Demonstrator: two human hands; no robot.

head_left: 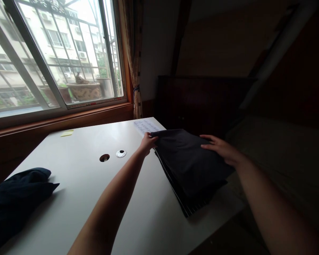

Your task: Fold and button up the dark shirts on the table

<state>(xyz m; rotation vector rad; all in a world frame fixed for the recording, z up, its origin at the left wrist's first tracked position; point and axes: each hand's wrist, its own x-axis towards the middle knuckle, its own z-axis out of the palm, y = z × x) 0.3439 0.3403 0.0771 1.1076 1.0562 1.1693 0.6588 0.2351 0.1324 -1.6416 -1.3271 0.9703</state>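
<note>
A dark folded garment lies on top of a stack of dark folded clothes, whose lower layers show thin white stripes. At its far left corner, my left hand pinches the cloth between thumb and fingers. My right hand rests along the garment's right side, fingers stretched out and apart over its edge. Another dark blue garment lies crumpled at the left of the white table. What kind of garment each is, I cannot tell.
A sheet of paper with writing lies at the table's far edge. A yellow note, a round hole and a metal-ringed cap are on the tabletop. Beyond stand a window and a tied curtain.
</note>
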